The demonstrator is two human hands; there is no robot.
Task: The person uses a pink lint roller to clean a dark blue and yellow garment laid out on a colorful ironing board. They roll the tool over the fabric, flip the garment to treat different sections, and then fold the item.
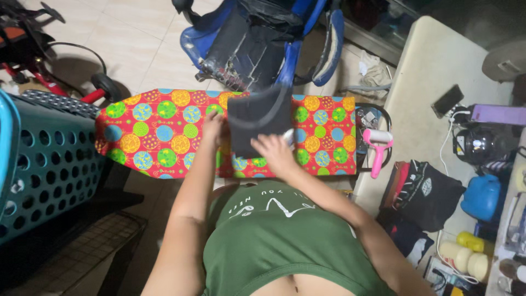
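A folded dark garment (258,120) with a grey curved stripe lies on an ironing board (159,131) whose red cover carries coloured circles. My left hand (214,123) rests at the garment's left edge, fingers curled on the fabric. My right hand (275,151) presses on the garment's lower right corner. A small white object (289,136) shows just past my right fingers; I cannot tell what it is.
A pink and white handheld steamer (378,147) sits at the board's right end. A teal laundry basket (46,159) stands left. A blue stroller (263,38) is beyond the board. A phone (447,100), dark bags (424,192) and bottles (466,255) crowd the right side.
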